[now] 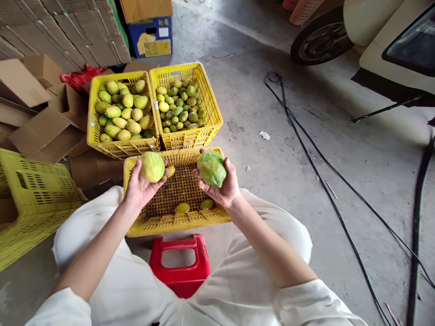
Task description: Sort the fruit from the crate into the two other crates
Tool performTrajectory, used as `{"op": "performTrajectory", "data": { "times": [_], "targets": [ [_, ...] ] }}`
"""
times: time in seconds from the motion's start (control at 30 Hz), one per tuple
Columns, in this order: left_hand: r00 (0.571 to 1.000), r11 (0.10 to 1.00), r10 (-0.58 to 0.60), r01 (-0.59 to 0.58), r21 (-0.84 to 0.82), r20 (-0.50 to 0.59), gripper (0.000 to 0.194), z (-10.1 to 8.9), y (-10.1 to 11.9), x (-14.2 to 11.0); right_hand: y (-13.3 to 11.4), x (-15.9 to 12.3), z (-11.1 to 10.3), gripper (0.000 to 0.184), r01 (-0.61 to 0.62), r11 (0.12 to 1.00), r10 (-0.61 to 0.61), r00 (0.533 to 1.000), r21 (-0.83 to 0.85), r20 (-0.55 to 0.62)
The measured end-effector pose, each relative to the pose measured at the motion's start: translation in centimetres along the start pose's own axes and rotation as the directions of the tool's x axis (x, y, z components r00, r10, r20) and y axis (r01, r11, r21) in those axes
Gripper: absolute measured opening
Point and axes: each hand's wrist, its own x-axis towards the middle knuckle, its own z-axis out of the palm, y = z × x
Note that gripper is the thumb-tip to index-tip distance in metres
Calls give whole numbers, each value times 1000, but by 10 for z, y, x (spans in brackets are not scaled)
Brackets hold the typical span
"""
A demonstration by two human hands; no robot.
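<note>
My left hand (140,191) is closed around a smooth yellow-green lemon (152,166). In my right hand (227,189) rests a greener, bumpy-skinned lemon (211,168), gripped by thumb and fingers. Both fruits are held up above a low yellow crate (170,228), which has a few yellow lemons (182,208) lying in it. Beyond it, side by side, stand a yellow crate (123,146) filled with larger fruit on the left and another yellow crate (210,128) of smaller, greener fruit on the right.
A red plastic stool (180,276) is between my knees. To the left are a tipped yellow crate (34,199) and open cardboard boxes (44,131). Black cables (317,167) cross the concrete floor at right, below a parked scooter (380,59). A blue box (152,38) stands behind.
</note>
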Motion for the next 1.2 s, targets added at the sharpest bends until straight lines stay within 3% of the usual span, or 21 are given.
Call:
{"op": "performTrajectory", "data": {
  "times": [0.1,0.27,0.43,0.6,0.8,0.87,0.97,1.2],
  "targets": [
    [997,998,-54,53,-22,-60,32,1,-4,3,4,1,-1,39,-63,998,63,998,12,-5],
    [988,991,-119,112,-69,-100,29,0,-9,4,8,3,0,18,-96,995,96,983,4,-158],
    [997,997,-70,68,-31,-46,33,1,-3,2,3,3,5,26,-20,999,17,994,-27,-107],
    [999,999,27,-26,34,-27,23,-4,-3,8,0,2,3,30,-51,998,55,994,44,-99],
    [999,998,-30,32,54,-40,30,-9,-12,16,6,7,-5,26,-128,986,145,974,104,-173],
    [997,997,-44,47,58,-60,33,-7,-11,15,8,8,-6,27,-102,988,121,976,114,-178],
    [997,996,-78,78,53,-2,35,-2,-7,9,8,9,-5,30,-31,991,56,979,128,-197],
    [997,995,-76,78,-62,33,44,1,7,0,-14,2,-5,34,98,990,-78,978,98,-194]
  ]
}}
